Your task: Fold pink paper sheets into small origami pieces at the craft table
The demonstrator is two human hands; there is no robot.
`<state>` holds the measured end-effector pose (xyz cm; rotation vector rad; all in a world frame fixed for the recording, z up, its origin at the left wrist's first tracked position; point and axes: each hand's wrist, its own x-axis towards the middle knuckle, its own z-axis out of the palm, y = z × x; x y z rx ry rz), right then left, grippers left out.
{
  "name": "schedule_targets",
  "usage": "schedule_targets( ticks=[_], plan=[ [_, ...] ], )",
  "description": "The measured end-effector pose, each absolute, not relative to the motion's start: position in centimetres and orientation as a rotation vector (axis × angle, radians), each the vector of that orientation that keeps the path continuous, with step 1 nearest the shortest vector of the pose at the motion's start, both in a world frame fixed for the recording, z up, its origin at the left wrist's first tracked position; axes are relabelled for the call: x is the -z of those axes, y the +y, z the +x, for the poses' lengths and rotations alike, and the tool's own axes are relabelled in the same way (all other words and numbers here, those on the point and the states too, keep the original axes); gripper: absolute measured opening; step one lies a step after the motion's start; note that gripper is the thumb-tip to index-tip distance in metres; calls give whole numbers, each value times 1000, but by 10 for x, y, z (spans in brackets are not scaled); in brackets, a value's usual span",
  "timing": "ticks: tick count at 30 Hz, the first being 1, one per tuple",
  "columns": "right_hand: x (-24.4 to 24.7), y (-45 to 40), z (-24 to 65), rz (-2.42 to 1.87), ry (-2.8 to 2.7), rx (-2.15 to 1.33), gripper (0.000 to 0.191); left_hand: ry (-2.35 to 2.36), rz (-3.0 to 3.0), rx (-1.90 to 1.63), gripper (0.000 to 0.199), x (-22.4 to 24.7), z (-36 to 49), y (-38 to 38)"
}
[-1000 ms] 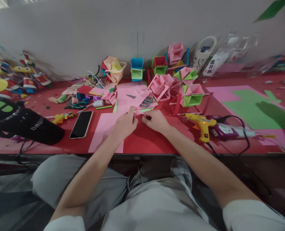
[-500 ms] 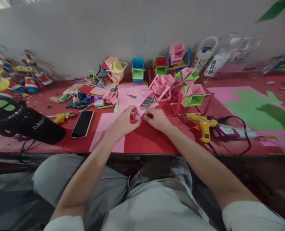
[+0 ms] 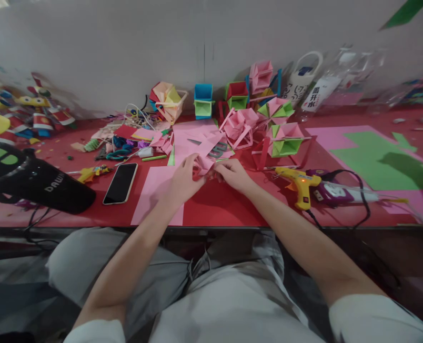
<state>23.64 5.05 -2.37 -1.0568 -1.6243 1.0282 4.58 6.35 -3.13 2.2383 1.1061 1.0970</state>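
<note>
Near the middle of the red table, my left hand (image 3: 186,181) is closed round a small folded pink paper piece (image 3: 203,165). My right hand (image 3: 233,175) is at the right side of that piece, its thumb and fingers pinched together at the paper's edge; whether paper lies between them is too small to tell. Beneath my left forearm lies a flat pink sheet (image 3: 154,183), partly over a red sheet (image 3: 222,207). Grey scissors (image 3: 218,150) rest on pink paper just behind my hands.
A black phone (image 3: 120,184) and black tumbler (image 3: 54,183) lie left. A yellow glue gun (image 3: 302,186) with a cord is right. Folded paper lanterns (image 3: 285,140), scraps (image 3: 154,136) and bottles (image 3: 320,93) stand behind; green sheets (image 3: 379,159) lie far right.
The pink piece has turned slightly in my left hand and shows a broader face. My right hand's fingertips have shifted a little at its edge. The whole view has moved slightly.
</note>
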Motion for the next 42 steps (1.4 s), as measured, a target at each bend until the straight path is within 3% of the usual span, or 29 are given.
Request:
schedule_targets(
  ticks=[10, 16, 20, 28, 42],
  plan=[
    [19, 46, 234, -1061, -1586, -929, 51, 1181, 2291, -1109, 59, 33, 49, 58],
    [25, 48, 237, -1053, -1540, -912, 46, 1126, 2406, -1097, 59, 27, 52, 52],
    [25, 48, 238, -1011, -1414, -956, 41, 976, 2413, -1112, 48, 26, 51, 51],
    [25, 51, 238, -903, -1260, -1135, 19, 876, 2406, -1130, 38, 26, 50, 52],
    [26, 51, 237, -849, -1327, -1219, 29, 857, 2420, -1119, 45, 33, 52, 54]
  ],
)
